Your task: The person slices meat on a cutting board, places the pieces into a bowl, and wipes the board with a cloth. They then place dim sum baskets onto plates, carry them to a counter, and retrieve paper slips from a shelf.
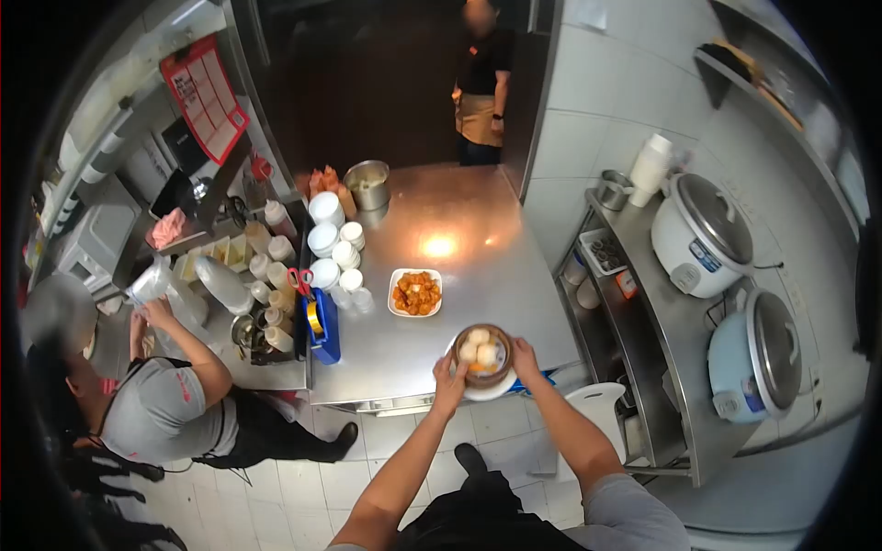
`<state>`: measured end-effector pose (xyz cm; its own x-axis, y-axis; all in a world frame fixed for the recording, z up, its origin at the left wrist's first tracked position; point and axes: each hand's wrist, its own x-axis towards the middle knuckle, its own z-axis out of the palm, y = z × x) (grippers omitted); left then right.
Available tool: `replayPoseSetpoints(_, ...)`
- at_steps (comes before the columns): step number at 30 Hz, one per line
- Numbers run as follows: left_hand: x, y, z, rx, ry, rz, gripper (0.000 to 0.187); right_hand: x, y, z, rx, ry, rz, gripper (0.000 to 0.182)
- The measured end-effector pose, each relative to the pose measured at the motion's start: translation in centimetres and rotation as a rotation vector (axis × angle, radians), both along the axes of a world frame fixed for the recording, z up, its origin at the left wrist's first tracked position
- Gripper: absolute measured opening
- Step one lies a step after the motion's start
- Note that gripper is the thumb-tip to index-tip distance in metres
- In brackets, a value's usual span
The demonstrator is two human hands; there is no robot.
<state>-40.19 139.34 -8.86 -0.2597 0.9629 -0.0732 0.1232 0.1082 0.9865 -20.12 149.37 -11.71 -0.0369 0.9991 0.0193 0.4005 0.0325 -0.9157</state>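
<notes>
A round brown steamer basket [503, 370] holds several pale round dumplings [479, 349] and something orange near its front side. My left hand [450, 380] grips the basket's left side, thumb near the rim. On the other side, my right hand [525, 362] has its fingers closed around the right edge. Beneath the basket shows part of a white plate [494, 392], near the steel counter's front edge; whether basket and plate touch is hard to see. Farther back on the counter [478, 216] sits a white square bowl [394, 307] of orange-glazed food pieces [418, 292].
Left on the counter stand stacked white tubs [325, 209], a steel pot [367, 185] and a blue tape dispenser [324, 338]. Two rice cookers [703, 234] occupy the right shelf. A co-worker [170, 409] handles plastic at left; another person [482, 83] stands beyond the counter.
</notes>
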Motion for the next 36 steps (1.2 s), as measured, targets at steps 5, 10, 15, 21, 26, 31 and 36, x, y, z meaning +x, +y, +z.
replayPoseSetpoints(5, 2.1, 8.5, 1.0, -0.024, 0.303, 0.198, 0.059, 1.6, 11.4, -2.5, -0.155, -0.046, 0.125, 0.036)
replayPoseSetpoints(10, 1.6, 13.5, 2.3, -0.074, 0.228, 0.250, 0.071, 1.3, 13.9, 2.4, -0.414, 0.443, -0.031, 0.031)
replayPoseSetpoints(15, 1.4, 7.2, 5.9, -0.124, 0.086, 0.148, 0.047, 5.7, 8.5, 0.9, 0.028, -0.080, -0.020, 0.038)
replayPoseSetpoints(21, -5.4, -17.3, 1.4, -0.186, 0.148, 0.164, 0.032, 5.0, -8.0, 2.4, 0.366, -0.503, 0.252, 0.050)
replayPoseSetpoints(26, -11.2, -49.9, -4.6, -0.681, 0.338, 0.902, 0.039, -0.9, -20.7, 1.6, 0.200, -0.697, 1.020, 0.059)
replayPoseSetpoints(31, -0.6, -75.8, 0.1, -0.734, 0.284, 1.609, 0.033, -13.8, -33.8, 1.2, 0.166, -0.692, 1.880, 0.053)
replayPoseSetpoints(36, 17.6, -88.4, -1.0, -0.842, 0.036, 1.992, 0.027, -23.8, -49.4, -0.6, 0.177, -0.667, 2.208, 0.048)
